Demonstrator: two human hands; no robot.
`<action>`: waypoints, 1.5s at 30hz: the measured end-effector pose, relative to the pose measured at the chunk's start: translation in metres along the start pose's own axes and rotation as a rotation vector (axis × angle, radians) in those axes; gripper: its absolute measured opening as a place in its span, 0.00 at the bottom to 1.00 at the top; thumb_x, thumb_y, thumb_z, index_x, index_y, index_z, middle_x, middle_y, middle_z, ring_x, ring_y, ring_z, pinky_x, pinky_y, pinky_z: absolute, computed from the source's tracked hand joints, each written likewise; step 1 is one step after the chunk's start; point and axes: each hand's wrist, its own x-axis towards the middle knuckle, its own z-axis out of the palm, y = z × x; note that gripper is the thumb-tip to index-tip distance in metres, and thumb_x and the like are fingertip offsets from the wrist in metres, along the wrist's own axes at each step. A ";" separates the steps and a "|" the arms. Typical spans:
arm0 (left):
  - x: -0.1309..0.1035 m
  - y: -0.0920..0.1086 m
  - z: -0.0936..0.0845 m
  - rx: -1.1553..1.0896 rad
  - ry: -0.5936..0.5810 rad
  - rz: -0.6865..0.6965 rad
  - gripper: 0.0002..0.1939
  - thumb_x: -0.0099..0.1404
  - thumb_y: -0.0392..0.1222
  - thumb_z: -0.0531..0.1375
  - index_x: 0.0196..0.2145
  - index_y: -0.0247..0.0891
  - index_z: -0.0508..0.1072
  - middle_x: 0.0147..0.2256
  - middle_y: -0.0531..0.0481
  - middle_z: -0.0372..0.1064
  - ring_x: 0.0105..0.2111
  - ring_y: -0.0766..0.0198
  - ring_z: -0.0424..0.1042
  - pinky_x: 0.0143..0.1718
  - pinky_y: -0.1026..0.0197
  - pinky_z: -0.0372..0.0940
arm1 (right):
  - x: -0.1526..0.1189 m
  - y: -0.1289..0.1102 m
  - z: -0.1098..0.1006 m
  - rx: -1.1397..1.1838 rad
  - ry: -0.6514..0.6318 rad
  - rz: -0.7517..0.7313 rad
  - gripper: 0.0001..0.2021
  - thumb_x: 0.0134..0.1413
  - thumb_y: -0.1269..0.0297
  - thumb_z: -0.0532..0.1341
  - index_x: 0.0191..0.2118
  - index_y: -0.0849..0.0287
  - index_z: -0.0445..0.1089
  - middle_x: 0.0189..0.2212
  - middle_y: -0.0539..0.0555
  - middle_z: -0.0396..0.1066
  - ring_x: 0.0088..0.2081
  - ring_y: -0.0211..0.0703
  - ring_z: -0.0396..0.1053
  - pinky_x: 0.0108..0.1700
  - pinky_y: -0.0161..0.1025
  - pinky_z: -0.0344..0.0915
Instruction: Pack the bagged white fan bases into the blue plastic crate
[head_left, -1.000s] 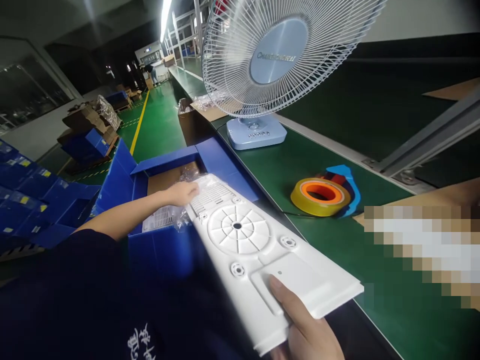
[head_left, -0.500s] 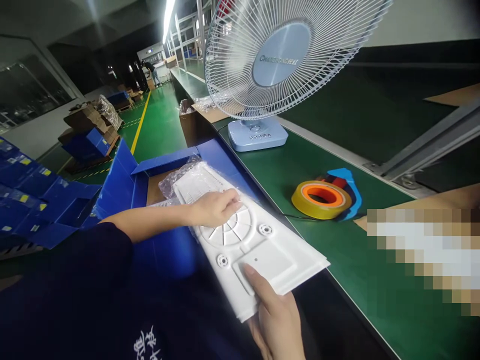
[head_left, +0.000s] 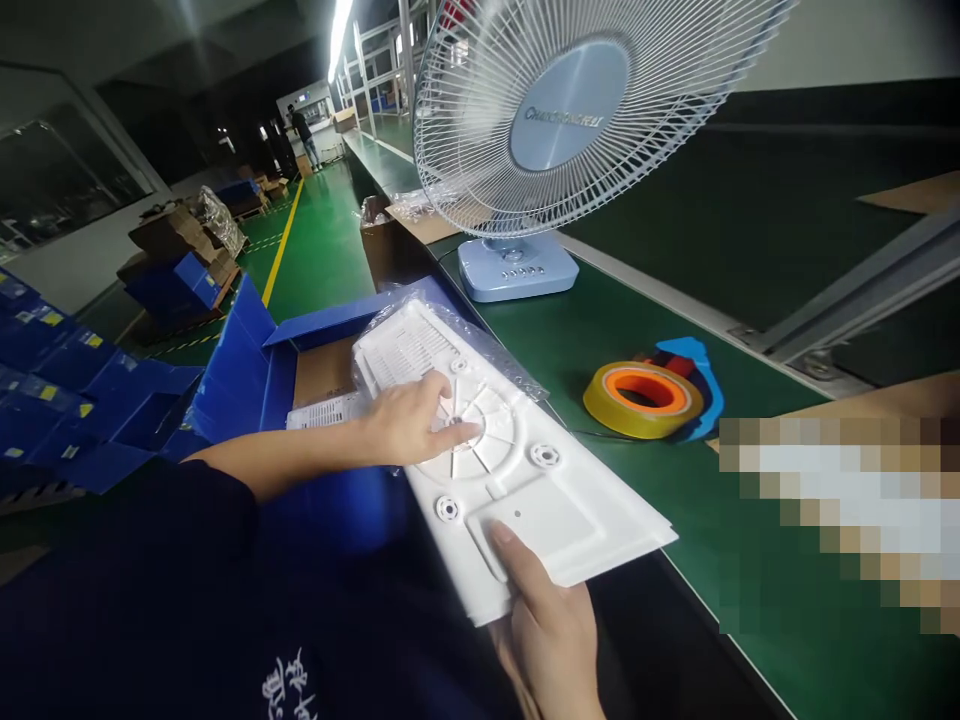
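A white plastic panel (head_left: 540, 530) with slotted vents, a ribbed round pattern and two round bosses lies tilted across the view. Its near corner is gripped by my right hand (head_left: 551, 625), thumb on top and the other fingers underneath, mostly hidden. Over the ribbed circle is my left hand (head_left: 409, 420), its thumb and forefinger spread apart and nothing plainly held in them. Clear plastic film (head_left: 517, 365) is bunched around the panel's far end and along its right side. Below that end, another white vented piece (head_left: 322, 412) shows inside the blue box (head_left: 322, 325).
A light-blue table fan (head_left: 517, 268) stands on the green bench (head_left: 637, 505). Nearer lies a yellow tape roll on a blue dispenser (head_left: 709, 385). Blue boxes (head_left: 52, 370) are stacked at left. A person (head_left: 304, 135) stands far down the aisle.
My left hand has moved slightly left and its fingers have spread. More clear film now shows along the panel's right side. My right hand keeps its grip.
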 end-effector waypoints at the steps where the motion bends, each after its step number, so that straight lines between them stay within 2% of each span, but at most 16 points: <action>1: 0.002 -0.002 0.002 0.027 -0.010 -0.025 0.26 0.70 0.67 0.64 0.51 0.45 0.67 0.40 0.43 0.78 0.41 0.46 0.79 0.42 0.48 0.69 | -0.001 0.002 0.000 -0.001 -0.008 -0.004 0.52 0.40 0.70 0.79 0.74 0.56 0.63 0.67 0.59 0.69 0.65 0.66 0.69 0.70 0.60 0.67; 5: 0.006 -0.004 0.008 0.101 -0.048 -0.001 0.11 0.79 0.53 0.55 0.45 0.45 0.70 0.40 0.44 0.79 0.42 0.47 0.80 0.43 0.49 0.69 | -0.002 0.005 -0.002 -0.128 -0.055 -0.042 0.43 0.46 0.58 0.80 0.68 0.62 0.71 0.63 0.61 0.72 0.64 0.66 0.70 0.71 0.59 0.64; 10: 0.015 0.012 0.008 0.062 0.115 0.150 0.14 0.82 0.48 0.48 0.47 0.41 0.70 0.38 0.45 0.78 0.38 0.51 0.79 0.41 0.52 0.70 | -0.001 0.006 -0.008 -0.531 -0.100 -0.139 0.34 0.52 0.42 0.77 0.56 0.61 0.80 0.55 0.62 0.78 0.59 0.67 0.74 0.64 0.54 0.72; 12: 0.015 0.022 0.010 0.012 0.143 0.275 0.15 0.82 0.49 0.48 0.46 0.40 0.70 0.37 0.46 0.78 0.38 0.53 0.79 0.41 0.54 0.70 | 0.002 0.009 -0.009 -0.455 -0.115 -0.095 0.35 0.51 0.44 0.79 0.59 0.60 0.78 0.56 0.61 0.78 0.59 0.66 0.75 0.65 0.55 0.71; 15: 0.003 0.033 0.014 -0.059 0.104 0.465 0.16 0.82 0.50 0.49 0.45 0.39 0.71 0.36 0.46 0.78 0.35 0.55 0.79 0.38 0.56 0.70 | 0.006 0.012 -0.005 -0.149 -0.120 0.024 0.44 0.47 0.51 0.81 0.68 0.59 0.70 0.59 0.61 0.76 0.59 0.68 0.74 0.63 0.58 0.75; 19: -0.029 0.038 0.008 -0.193 0.029 0.499 0.13 0.80 0.48 0.53 0.41 0.39 0.70 0.28 0.51 0.73 0.26 0.61 0.73 0.29 0.60 0.63 | 0.006 0.010 0.004 0.045 -0.107 0.049 0.49 0.51 0.56 0.80 0.75 0.58 0.61 0.62 0.62 0.73 0.62 0.67 0.72 0.62 0.61 0.75; 23: -0.039 0.044 -0.006 -0.463 -0.103 0.419 0.12 0.80 0.45 0.55 0.37 0.39 0.67 0.26 0.54 0.67 0.24 0.66 0.67 0.28 0.63 0.60 | 0.016 0.013 -0.001 -0.197 -0.166 -0.095 0.37 0.56 0.51 0.77 0.67 0.60 0.71 0.61 0.62 0.74 0.63 0.64 0.71 0.68 0.58 0.70; 27: -0.025 0.064 -0.010 -0.617 -0.119 0.445 0.12 0.79 0.47 0.57 0.38 0.39 0.67 0.30 0.52 0.70 0.29 0.66 0.70 0.33 0.63 0.65 | 0.039 0.033 -0.013 -0.467 -0.307 -0.295 0.31 0.60 0.47 0.73 0.62 0.60 0.74 0.58 0.64 0.75 0.61 0.65 0.73 0.63 0.55 0.74; 29: -0.016 0.075 -0.012 -0.668 -0.201 0.444 0.12 0.80 0.48 0.57 0.38 0.40 0.68 0.30 0.51 0.72 0.30 0.65 0.73 0.35 0.63 0.68 | 0.049 0.045 -0.019 -0.462 -0.333 -0.332 0.32 0.60 0.47 0.73 0.63 0.60 0.73 0.59 0.65 0.74 0.62 0.65 0.72 0.61 0.53 0.76; 32: 0.001 0.082 -0.024 -0.678 -0.615 0.572 0.10 0.78 0.47 0.60 0.39 0.42 0.72 0.34 0.50 0.78 0.36 0.62 0.78 0.42 0.61 0.72 | 0.056 0.056 -0.030 -0.452 -0.276 -0.372 0.33 0.57 0.44 0.75 0.61 0.59 0.73 0.60 0.66 0.73 0.62 0.66 0.72 0.61 0.55 0.76; 34: 0.020 0.075 -0.041 -0.626 -0.834 0.675 0.07 0.75 0.47 0.65 0.40 0.42 0.76 0.41 0.47 0.81 0.42 0.60 0.80 0.48 0.60 0.74 | 0.054 0.057 -0.036 -0.411 -0.266 -0.330 0.35 0.54 0.45 0.76 0.62 0.58 0.73 0.59 0.65 0.74 0.64 0.67 0.70 0.66 0.60 0.71; 35: 0.033 0.068 -0.051 -0.579 -0.835 0.691 0.08 0.73 0.49 0.68 0.41 0.42 0.78 0.44 0.46 0.81 0.45 0.59 0.80 0.51 0.60 0.73 | 0.052 0.054 -0.038 -0.368 -0.282 -0.271 0.36 0.53 0.45 0.77 0.63 0.57 0.72 0.58 0.64 0.75 0.66 0.67 0.69 0.69 0.62 0.68; 38: 0.080 0.031 -0.079 -0.330 -0.558 0.576 0.24 0.63 0.54 0.75 0.51 0.41 0.80 0.54 0.43 0.79 0.55 0.53 0.77 0.60 0.54 0.70 | 0.044 0.039 -0.038 -0.216 -0.358 -0.040 0.40 0.50 0.50 0.80 0.66 0.58 0.71 0.55 0.62 0.78 0.66 0.66 0.69 0.73 0.64 0.62; 40: 0.109 0.000 -0.092 -0.086 -0.545 0.454 0.41 0.54 0.57 0.78 0.62 0.41 0.75 0.64 0.41 0.72 0.62 0.47 0.72 0.63 0.52 0.67 | 0.041 0.027 -0.037 -0.146 -0.390 0.065 0.41 0.48 0.52 0.81 0.66 0.58 0.71 0.55 0.62 0.78 0.63 0.67 0.71 0.71 0.64 0.66; 42: 0.129 -0.029 -0.097 0.137 -0.716 0.329 0.52 0.47 0.59 0.80 0.66 0.41 0.72 0.65 0.41 0.71 0.62 0.45 0.72 0.63 0.53 0.67 | 0.042 0.017 -0.038 -0.141 -0.416 0.130 0.40 0.46 0.53 0.82 0.64 0.58 0.73 0.53 0.62 0.79 0.60 0.67 0.74 0.67 0.62 0.70; 45: 0.136 -0.056 -0.098 0.350 -0.972 0.211 0.48 0.43 0.61 0.80 0.59 0.39 0.77 0.57 0.43 0.79 0.53 0.46 0.77 0.55 0.56 0.69 | 0.052 0.008 -0.041 -0.177 -0.446 0.170 0.38 0.43 0.53 0.83 0.60 0.57 0.75 0.50 0.61 0.80 0.55 0.65 0.77 0.61 0.59 0.74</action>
